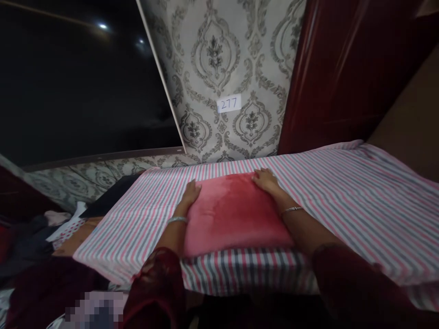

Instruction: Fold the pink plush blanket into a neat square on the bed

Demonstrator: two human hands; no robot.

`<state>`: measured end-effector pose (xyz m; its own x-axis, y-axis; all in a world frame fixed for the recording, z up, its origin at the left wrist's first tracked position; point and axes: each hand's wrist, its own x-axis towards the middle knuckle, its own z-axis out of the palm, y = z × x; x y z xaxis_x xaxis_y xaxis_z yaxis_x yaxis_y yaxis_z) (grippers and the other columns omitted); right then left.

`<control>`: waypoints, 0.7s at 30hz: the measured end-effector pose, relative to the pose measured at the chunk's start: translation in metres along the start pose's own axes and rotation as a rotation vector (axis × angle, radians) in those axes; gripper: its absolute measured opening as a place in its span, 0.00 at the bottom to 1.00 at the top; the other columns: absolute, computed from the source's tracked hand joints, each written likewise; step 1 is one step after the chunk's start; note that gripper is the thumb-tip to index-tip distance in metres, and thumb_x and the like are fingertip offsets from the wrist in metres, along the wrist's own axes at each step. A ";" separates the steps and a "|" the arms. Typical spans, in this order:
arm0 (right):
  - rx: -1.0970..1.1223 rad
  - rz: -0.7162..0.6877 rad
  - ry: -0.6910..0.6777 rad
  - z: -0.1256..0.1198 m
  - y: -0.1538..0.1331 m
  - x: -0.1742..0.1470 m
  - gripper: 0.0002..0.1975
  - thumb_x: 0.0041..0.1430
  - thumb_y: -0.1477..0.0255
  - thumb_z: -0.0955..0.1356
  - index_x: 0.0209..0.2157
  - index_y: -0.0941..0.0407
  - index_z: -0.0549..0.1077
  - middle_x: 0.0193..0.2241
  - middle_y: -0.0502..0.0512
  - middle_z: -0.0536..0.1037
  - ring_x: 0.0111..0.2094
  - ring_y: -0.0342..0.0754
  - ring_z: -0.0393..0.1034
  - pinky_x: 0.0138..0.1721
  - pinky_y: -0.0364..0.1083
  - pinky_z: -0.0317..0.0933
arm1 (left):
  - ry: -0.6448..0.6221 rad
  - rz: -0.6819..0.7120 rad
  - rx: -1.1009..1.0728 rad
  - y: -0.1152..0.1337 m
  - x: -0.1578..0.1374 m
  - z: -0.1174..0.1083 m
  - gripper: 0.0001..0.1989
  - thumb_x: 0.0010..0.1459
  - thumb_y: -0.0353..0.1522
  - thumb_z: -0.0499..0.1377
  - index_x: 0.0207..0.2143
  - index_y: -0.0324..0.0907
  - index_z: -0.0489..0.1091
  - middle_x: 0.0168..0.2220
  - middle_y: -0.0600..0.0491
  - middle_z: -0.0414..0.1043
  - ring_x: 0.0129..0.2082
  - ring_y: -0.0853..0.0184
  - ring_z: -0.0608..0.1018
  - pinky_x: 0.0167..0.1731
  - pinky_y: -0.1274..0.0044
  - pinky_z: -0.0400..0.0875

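A pink-red plush square piece (233, 214) lies flat in front of me, with darker patches where its nap is brushed. It could be a cushion or a folded blanket; I cannot tell which. My left hand (192, 189) rests at its far left corner, thumb apart from the fingers. At the far right corner my right hand (265, 179) lies with its fingers stretched out over the edge. Both palms face down, and neither hand appears to grasp the plush piece. Under it is a striped cloth (343, 192) in pink, grey and white.
The striped cloth covers a table-like surface against a patterned wall (216, 50) with a paper label reading 277 (229, 103). A large dark screen (85, 82) hangs left; a dark red wooden panel (329, 77) stands right. Clothes (48, 283) are piled lower left.
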<state>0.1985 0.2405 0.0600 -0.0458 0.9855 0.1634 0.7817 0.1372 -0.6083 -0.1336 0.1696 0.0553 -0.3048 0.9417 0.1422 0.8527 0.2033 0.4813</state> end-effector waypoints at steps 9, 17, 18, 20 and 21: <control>0.684 0.153 0.032 -0.029 0.081 -0.059 0.19 0.54 0.60 0.68 0.41 0.58 0.81 0.27 0.55 0.80 0.29 0.49 0.74 0.33 0.47 0.68 | 0.144 -0.075 -0.266 -0.032 -0.051 -0.019 0.22 0.52 0.52 0.58 0.22 0.43 0.68 0.21 0.52 0.70 0.28 0.61 0.75 0.28 0.73 0.67; 1.166 0.147 -0.096 -0.014 0.081 -0.096 0.17 0.46 0.60 0.74 0.37 0.54 0.80 0.31 0.54 0.84 0.32 0.52 0.78 0.38 0.49 0.71 | 0.045 -0.186 -0.800 -0.029 -0.093 -0.013 0.31 0.36 0.60 0.66 0.24 0.42 0.67 0.20 0.58 0.66 0.22 0.69 0.67 0.24 0.77 0.63; 1.203 0.159 -0.121 -0.014 0.082 -0.098 0.16 0.45 0.61 0.75 0.35 0.54 0.80 0.30 0.54 0.84 0.31 0.51 0.78 0.37 0.49 0.71 | 0.046 -0.184 -0.796 -0.026 -0.096 -0.015 0.31 0.36 0.60 0.66 0.23 0.42 0.67 0.20 0.58 0.65 0.23 0.69 0.67 0.24 0.77 0.63; 1.256 0.178 -0.148 -0.015 0.083 -0.101 0.14 0.44 0.64 0.76 0.33 0.54 0.79 0.28 0.54 0.83 0.29 0.50 0.78 0.35 0.48 0.70 | 0.073 -0.156 -0.756 -0.021 -0.102 -0.019 0.29 0.39 0.59 0.65 0.23 0.43 0.67 0.20 0.57 0.65 0.24 0.68 0.66 0.25 0.77 0.63; 1.272 0.183 -0.149 -0.015 0.083 -0.102 0.13 0.44 0.64 0.77 0.32 0.55 0.79 0.28 0.53 0.83 0.29 0.50 0.77 0.34 0.48 0.70 | 0.087 -0.135 -0.737 -0.019 -0.104 -0.020 0.29 0.41 0.59 0.65 0.23 0.43 0.67 0.21 0.57 0.65 0.24 0.68 0.66 0.25 0.76 0.63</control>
<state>0.2778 0.1501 0.0046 -0.1344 0.9902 -0.0379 -0.3498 -0.0832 -0.9331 -0.1264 0.0623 0.0486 -0.4447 0.8907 0.0940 0.3102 0.0547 0.9491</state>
